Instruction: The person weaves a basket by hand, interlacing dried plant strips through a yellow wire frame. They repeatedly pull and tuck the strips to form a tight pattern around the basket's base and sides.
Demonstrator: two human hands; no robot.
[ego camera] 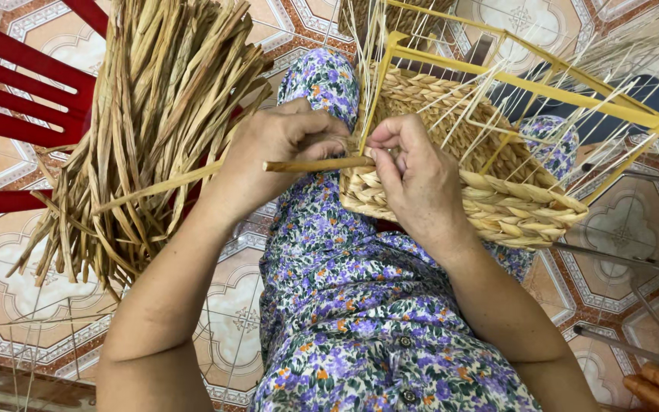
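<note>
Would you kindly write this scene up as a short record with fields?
setting: patterned tile floor, red chair
left hand: pinching a dried straw strand
right hand: fingers on the same strand, at the basket's edge
work piece: half-woven straw basket on a yellow wire frame, on the lap
supply: bundle of dried straw

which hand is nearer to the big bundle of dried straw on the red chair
Left. The left hand sits just beside the dried straw bundle, pinching a flat strand. The right hand is farther off, against the half-woven basket on the lap.
</note>
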